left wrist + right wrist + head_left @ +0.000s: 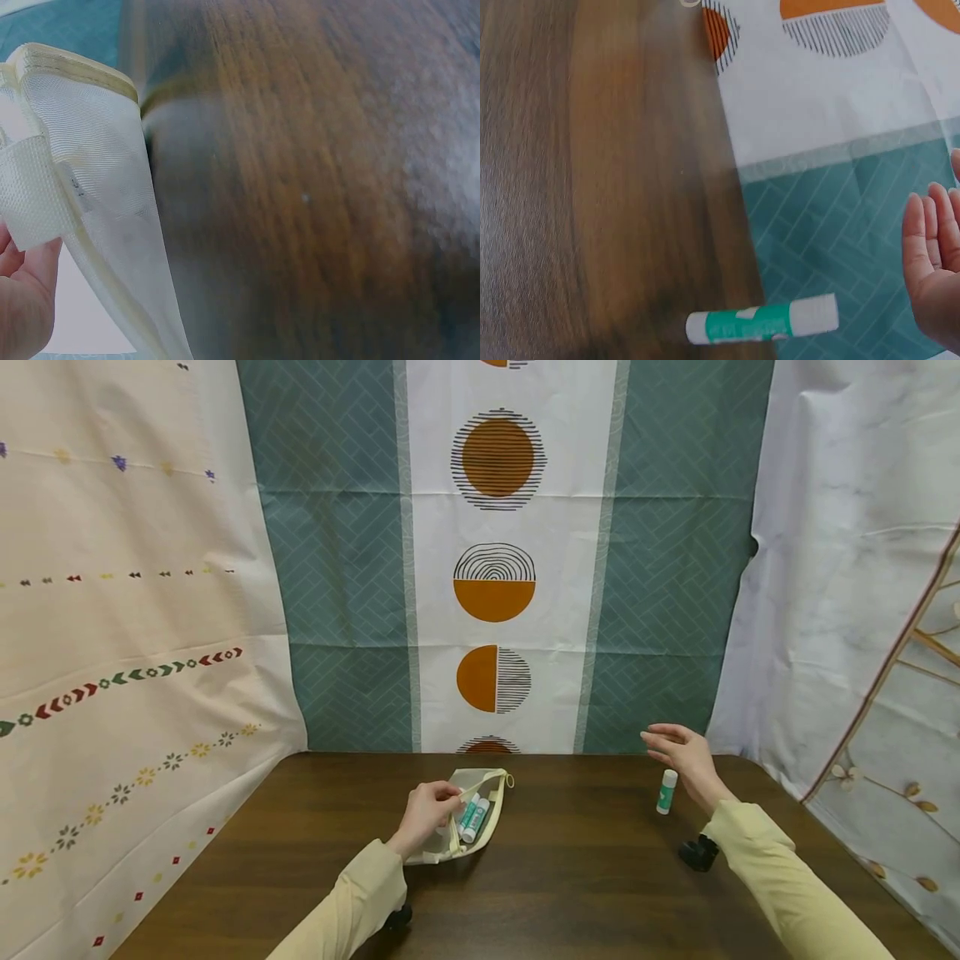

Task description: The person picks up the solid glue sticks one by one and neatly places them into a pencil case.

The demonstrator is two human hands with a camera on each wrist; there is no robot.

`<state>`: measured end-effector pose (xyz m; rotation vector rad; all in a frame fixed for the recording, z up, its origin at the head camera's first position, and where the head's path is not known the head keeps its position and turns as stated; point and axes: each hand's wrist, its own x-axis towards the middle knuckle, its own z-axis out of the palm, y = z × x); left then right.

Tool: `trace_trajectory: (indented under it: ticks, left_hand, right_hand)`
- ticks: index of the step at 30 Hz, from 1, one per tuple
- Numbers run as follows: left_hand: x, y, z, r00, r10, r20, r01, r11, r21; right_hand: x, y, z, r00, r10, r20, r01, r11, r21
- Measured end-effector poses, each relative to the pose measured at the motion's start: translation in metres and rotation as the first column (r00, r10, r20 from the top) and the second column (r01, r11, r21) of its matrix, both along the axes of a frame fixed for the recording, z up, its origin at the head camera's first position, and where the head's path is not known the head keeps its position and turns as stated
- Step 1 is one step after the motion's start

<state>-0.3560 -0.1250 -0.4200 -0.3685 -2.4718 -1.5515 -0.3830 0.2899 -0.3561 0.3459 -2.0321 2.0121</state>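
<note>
My left hand pinches the edge of a pale yellow mesh zip pouch on the table. In the left wrist view, fingers grip the fabric near a folded tab on the mesh pouch. The pouch gapes, and glue sticks with green labels lie side by side inside. Towards the right, another glue stick, white-capped with a green label, stands upright on the table. Just above and beyond it, my right hand hovers with fingers extended and nothing held.
Both hands are over a dark brown wooden table. Behind its far edge hangs a green and white curtain with orange circles. Patterned cloths flank the left and right sides. A ring pull sticks out from the pouch's far corner.
</note>
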Motion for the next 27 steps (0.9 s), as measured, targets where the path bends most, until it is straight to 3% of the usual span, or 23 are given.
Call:
trace_trajectory:
  ticks: [3, 6, 12, 16, 18, 21, 27]
  left_hand:
    - [0.000, 0.000, 0.000, 1.000, 0.000, -0.001, 0.000, 1.000, -0.004]
    - [0.001, 0.000, -0.001, 1.000, -0.001, -0.003, 0.001, 1.000, -0.003]
    - [0.000, 0.000, -0.001, 1.000, -0.005, -0.002, 0.005, 1.000, 0.005]
    - [0.000, -0.001, -0.001, 1.000, -0.008, 0.003, 0.008, 1.000, 0.006]
    - [0.000, -0.001, -0.001, 1.000, -0.008, 0.003, 0.008, 1.000, 0.006]
    - [0.001, 0.000, 0.000, 1.000, -0.009, 0.001, 0.009, 1.000, 0.005]
    - [0.001, -0.001, 0.000, 1.000, -0.013, 0.000, 0.013, 1.000, 0.016]
  right_hand:
    - [-0.003, 0.005, -0.006, 0.997, -0.068, -0.044, 0.069, 0.997, 0.022]
    - [-0.016, 0.018, -0.020, 0.987, -0.135, -0.088, 0.139, 0.989, 0.040]
    - [-0.095, 0.082, -0.096, 0.988, -0.109, -0.109, 0.108, 0.994, -0.011]
    - [-0.113, 0.099, -0.117, 0.988, -0.123, -0.096, 0.120, 0.992, -0.030]
    - [-0.112, 0.101, -0.118, 0.988, -0.121, -0.099, 0.118, 0.992, -0.042]
    - [-0.101, 0.100, -0.114, 0.985, -0.149, -0.086, 0.152, 0.988, 0.021]
    - [-0.039, 0.074, -0.074, 0.996, -0.086, -0.029, 0.090, 0.973, 0.210]
